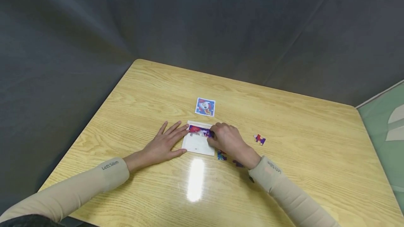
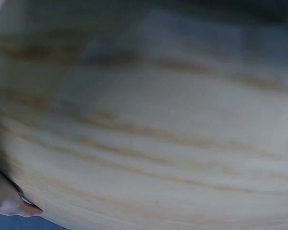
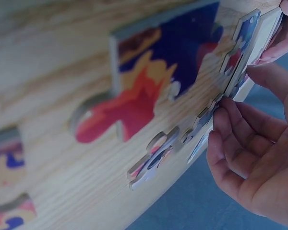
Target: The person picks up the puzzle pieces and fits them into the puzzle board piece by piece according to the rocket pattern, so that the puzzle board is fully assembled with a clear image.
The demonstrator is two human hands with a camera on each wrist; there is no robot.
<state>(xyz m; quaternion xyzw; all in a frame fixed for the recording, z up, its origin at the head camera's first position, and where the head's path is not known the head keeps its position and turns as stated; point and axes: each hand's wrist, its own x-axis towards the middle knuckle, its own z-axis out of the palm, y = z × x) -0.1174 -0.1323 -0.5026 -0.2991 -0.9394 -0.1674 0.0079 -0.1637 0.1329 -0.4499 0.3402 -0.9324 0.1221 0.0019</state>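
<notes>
While resting the left hand [image 1: 164, 145] at the left side of the white tray [image 1: 198, 145], with fingers straight and spread and fingertips touching the edge, pinches a purple puzzle piece [image 1: 209, 133] in the right hand [image 1: 228, 138], with fingers curled and thumb drawn in, at the tray's upper right. Cannot tell, behind the fingers, whether that piece lies flush. Has the tray flat on the pale wooden surface [image 1: 142, 90], just below the centre of the frame, with a row of red and purple pieces [image 1: 196, 129] along its upper part. Has a small picture card [image 1: 206, 107] lying just above the tray, apart from it. Right of centre, has a red and purple loose piece [image 1: 260, 139] well apart from the tray; nearer, has a blue loose piece [image 1: 222, 155] just beside the tray's lower right corner and a dark loose piece [image 1: 237, 164] partly hidden by the right arm. Wears beige sleeves [image 1: 115, 174] with lettering near the wrists. Faces dark cloth [image 1: 202, 20] across the top of the frame.
</notes>
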